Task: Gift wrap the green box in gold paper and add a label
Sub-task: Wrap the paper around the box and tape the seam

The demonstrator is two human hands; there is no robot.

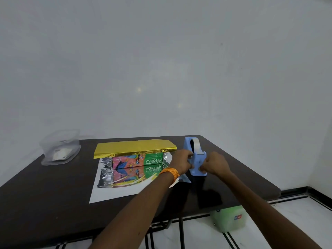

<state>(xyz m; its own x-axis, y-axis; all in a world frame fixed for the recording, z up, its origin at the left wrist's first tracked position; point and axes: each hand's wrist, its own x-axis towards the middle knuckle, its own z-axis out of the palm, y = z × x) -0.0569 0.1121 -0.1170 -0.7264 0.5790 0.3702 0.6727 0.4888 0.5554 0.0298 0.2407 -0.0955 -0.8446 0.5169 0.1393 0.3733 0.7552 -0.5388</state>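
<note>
Blurred contents in the tub — green box top under gold paper

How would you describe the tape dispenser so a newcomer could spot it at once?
Start at the dark table and look toward its far right corner, beside the box half covered in gold paper. The tape dispenser stands there, held by the left hand and right hand. It is the only light blue thing on the table.

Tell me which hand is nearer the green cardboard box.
Left. The left hand grips the blue plastic tape dispenser just right of the green cardboard box; the right hand holds the dispenser's other side, farther off.
</note>
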